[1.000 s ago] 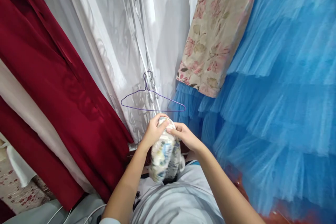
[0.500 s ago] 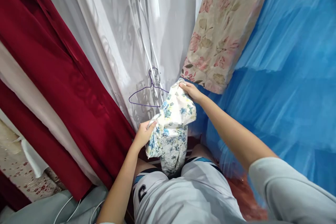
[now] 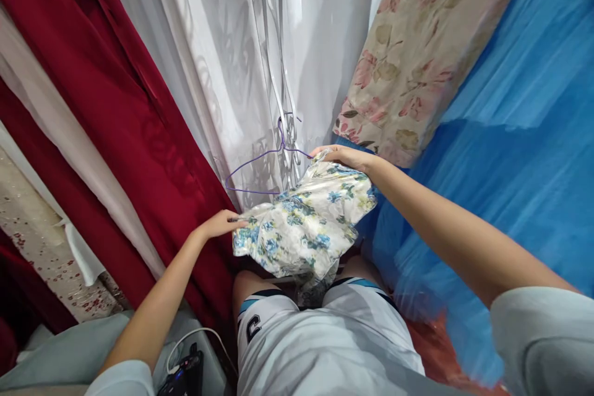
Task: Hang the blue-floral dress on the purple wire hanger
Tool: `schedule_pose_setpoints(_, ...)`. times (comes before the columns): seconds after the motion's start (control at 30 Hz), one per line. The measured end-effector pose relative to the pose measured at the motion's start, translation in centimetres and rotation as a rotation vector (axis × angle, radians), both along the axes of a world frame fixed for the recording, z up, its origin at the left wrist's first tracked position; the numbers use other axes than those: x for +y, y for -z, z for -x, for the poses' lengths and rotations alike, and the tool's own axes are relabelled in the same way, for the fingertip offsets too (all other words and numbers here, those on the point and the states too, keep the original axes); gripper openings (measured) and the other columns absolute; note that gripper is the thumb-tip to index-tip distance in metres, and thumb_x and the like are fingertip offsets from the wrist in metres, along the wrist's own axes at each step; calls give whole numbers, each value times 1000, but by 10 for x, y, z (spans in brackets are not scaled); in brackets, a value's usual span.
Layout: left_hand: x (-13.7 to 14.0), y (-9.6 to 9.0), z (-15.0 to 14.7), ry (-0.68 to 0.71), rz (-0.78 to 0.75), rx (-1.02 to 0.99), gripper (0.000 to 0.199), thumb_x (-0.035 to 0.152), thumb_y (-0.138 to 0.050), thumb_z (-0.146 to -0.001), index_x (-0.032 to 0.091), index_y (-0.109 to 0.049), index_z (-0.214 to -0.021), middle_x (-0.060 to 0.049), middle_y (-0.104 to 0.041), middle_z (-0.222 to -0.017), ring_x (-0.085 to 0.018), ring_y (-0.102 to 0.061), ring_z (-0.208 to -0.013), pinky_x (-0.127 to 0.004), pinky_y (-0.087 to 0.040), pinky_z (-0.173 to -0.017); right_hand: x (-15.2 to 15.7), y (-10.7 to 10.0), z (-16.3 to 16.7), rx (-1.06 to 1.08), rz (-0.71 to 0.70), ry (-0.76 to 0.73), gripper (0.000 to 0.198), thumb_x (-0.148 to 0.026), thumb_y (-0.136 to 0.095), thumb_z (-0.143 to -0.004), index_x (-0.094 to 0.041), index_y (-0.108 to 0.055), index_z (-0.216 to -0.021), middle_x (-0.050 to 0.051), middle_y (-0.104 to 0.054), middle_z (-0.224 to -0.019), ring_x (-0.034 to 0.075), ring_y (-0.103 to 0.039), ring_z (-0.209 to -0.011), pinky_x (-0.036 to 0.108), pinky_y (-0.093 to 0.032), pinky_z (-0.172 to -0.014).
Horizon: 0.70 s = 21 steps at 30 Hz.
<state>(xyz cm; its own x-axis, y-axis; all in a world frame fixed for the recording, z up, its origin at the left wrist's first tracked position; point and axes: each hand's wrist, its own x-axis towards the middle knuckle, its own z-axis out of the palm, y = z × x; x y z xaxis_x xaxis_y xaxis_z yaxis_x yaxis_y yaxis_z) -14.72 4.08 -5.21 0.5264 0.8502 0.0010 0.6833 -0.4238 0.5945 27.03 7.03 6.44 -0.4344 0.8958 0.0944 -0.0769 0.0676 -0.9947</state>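
Note:
A white garment (image 3: 301,223) printed with blue and yellow-green flowers is stretched between my hands above my lap. My left hand (image 3: 225,223) pinches its left edge. At the upper right, my right hand (image 3: 346,156) grips the other side, its fingertips beside the right arm of a thin purple hanger (image 3: 253,164). That hanger's right end passes behind the garment and my fingers, so I cannot tell whether it sits inside the cloth. Its left arm stays in plain sight, with no cloth on it.
Silver metal scrollwork (image 3: 273,43) stands behind the hanger, before a white curtain (image 3: 315,25). Red cloth (image 3: 139,111) hangs left; beige floral fabric (image 3: 408,74) and blue tulle (image 3: 501,154) hang right. A black device with a white cable (image 3: 188,371) lies at lower left.
My hands have moved apart, the left one leftward, spreading the garment wider. Its lower part has bunched up. My right hand has come closer to the hanger's arm. The view has shifted slightly.

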Motion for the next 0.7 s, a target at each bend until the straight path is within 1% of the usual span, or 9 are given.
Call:
schedule_pose_setpoints(0.03,6,-9,7,-54,-111,58,45,59,-55,-83,19,-74,-80,-4,-69,-76,-24,-60,-79,-47,-46,-90,-3,-2,1,-13,-3,15,27,-8,-70,-68,-12,-72,-95,10,-76,-80,22,-70,-64,29,-54,-56)
schedule_pose_setpoints(0.1,18,-32,18,-206,-379,149,36,53,-54,-86,25,-75,-90,-6,-71,-87,-27,-58,-95,-65,-26,-106,-9,-5,5,-32,-15,79,22,-6,-69,-69,-13,-71,-90,10,-75,-78,24,-70,-63,33,-55,-58)
schedule_pose_setpoints(0.2,34,-73,23,-380,-729,166,24,40,-53,-88,30,-71,-99,-7,-70,-105,-29,-50,-111,-71,-1,-110,-15,-7,9,-33,-8,107,17,-7,-69,-70,-13,-70,-85,10,-75,-75,25,-70,-62,36,-55,-60)
schedule_pose_setpoints(0.23,38,-85,19,-404,-799,149,24,37,-51,-88,29,-70,-100,-7,-69,-107,-29,-49,-113,-70,-1,-111,-16,-7,9,-21,7,77,17,-8,-68,-70,-13,-70,-86,10,-74,-75,24,-70,-62,35,-55,-60)
schedule_pose_setpoints(0.3,44,-102,1,-380,-830,87,26,35,-45,-91,26,-68,-100,-8,-68,-103,-28,-51,-109,-62,-19,-112,-16,-6,10,18,42,4,19,-9,-68,-68,-13,-71,-87,9,-74,-76,23,-69,-62,33,-54,-59)
schedule_pose_setpoints(0.4,46,-110,-40,-207,-699,-65,28,34,-39,-93,22,-63,-103,-6,-67,-92,-23,-58,-93,-39,-46,-92,-12,-5,7,36,51,-2,23,-9,-68,-66,-13,-71,-88,6,-72,-71,21,-66,-58,30,-51,-55)
schedule_pose_setpoints(0.5,43,-103,-76,-163,-682,-191,23,29,-46,-89,22,-58,-108,-3,-67,-94,-19,-60,-86,-28,-46,-81,-9,0,0,-19,14,95,20,-9,-68,-66,-14,-71,-85,4,-71,-68,19,-65,-57,28,-49,-54)
schedule_pose_setpoints(0.6,40,-91,-86,-308,-787,-274,20,29,-54,-85,21,-58,-104,-4,-66,-97,-17,-59,-86,-27,-44,-80,-8,15,-14,-46,1,221,8,-14,-70,-71,-15,-70,-79,5,-72,-69,22,-67,-62,30,-52,-57)
schedule_pose_setpoints(0.7,39,-83,-78,-440,-821,-283,16,36,-58,-83,21,-57,-88,-2,-62,-82,-16,-54,-72,-26,-42,-70,-9,41,-27,11,-117,442,5,-21,-71,-79,-16,-70,-81,6,-72,-73,22,-69,-67,33,-55,-60)
